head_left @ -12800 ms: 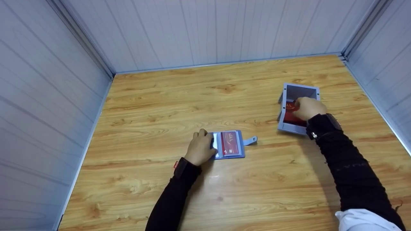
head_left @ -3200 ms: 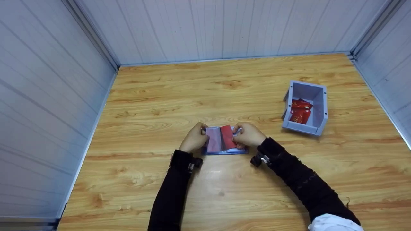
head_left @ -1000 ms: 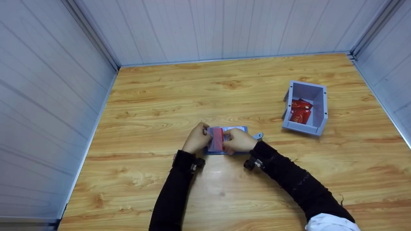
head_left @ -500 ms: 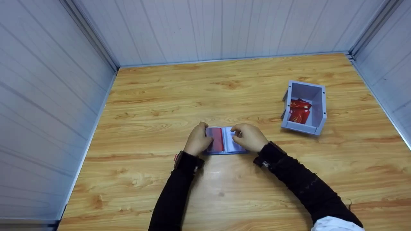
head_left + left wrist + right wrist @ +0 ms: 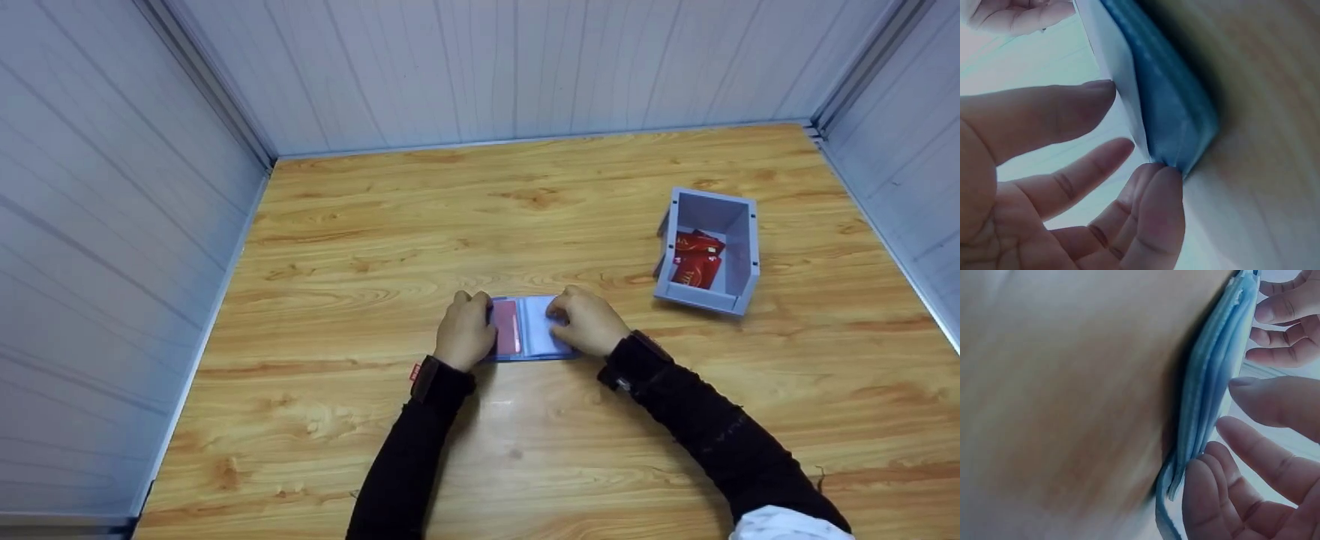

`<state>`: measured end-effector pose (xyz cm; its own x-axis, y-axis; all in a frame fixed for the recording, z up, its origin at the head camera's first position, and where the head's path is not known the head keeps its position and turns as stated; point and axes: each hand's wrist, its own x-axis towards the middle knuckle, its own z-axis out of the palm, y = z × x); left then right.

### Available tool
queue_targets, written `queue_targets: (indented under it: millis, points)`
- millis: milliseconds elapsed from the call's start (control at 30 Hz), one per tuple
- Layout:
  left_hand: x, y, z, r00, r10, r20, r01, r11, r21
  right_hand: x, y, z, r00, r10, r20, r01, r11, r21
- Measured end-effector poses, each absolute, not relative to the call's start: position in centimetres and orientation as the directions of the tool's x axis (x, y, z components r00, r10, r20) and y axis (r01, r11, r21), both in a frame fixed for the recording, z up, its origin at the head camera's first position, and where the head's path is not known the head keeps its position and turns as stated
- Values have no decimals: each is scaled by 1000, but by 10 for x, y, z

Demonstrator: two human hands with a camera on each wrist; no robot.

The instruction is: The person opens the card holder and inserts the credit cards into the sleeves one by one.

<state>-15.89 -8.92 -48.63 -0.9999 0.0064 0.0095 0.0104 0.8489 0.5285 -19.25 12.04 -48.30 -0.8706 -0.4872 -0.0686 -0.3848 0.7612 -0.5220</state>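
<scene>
A blue card holder (image 5: pixel 538 326) with clear sleeves lies spread open on the table. Under its left sleeve shows a red card (image 5: pixel 507 328); the right-hand sleeve looks pale. My left hand (image 5: pixel 465 330) grips the holder's left side, thumb on the page and fingertips at the outer edge. On the opposite side my right hand (image 5: pixel 589 322) has its thumb against the page, with curled fingers at the layered edge. The right wrist view shows those stacked blue layers (image 5: pixel 1207 394) and the closing strap (image 5: pixel 1163 509) hanging below; the strap is hidden from the head view.
A grey-blue plastic bin (image 5: pixel 697 298) stands to the right, holding several red cards (image 5: pixel 696 271). The wood-grain table (image 5: pixel 375 225) is bounded by pale panel walls (image 5: pixel 480 71) at the back and both sides.
Earlier my right hand was in the bin, then held a red card at the left sleeve. That card now lies inside the sleeve, and my right hand has shifted to the holder's right side.
</scene>
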Motion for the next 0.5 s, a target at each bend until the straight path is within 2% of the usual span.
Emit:
queue_targets:
  millis: [100,267,367,500]
  points:
    - [-157,-89,-486,-1000,5,16,12,858,514,-195,125,-480,-873,-483,-70,-365,741,-563]
    - [-156,-87,-486,-1000,15,-9,9,859,511,-206,150,-462,-899,-437,23,-358,706,-611]
    - [-156,-87,-486,-999,20,-25,4,855,519,-215,174,-447,-921,-380,84,-350,711,-610]
    - [-156,-86,-484,-999,21,-39,-2,859,512,-226,206,-425,-950,-298,96,-294,745,-598]
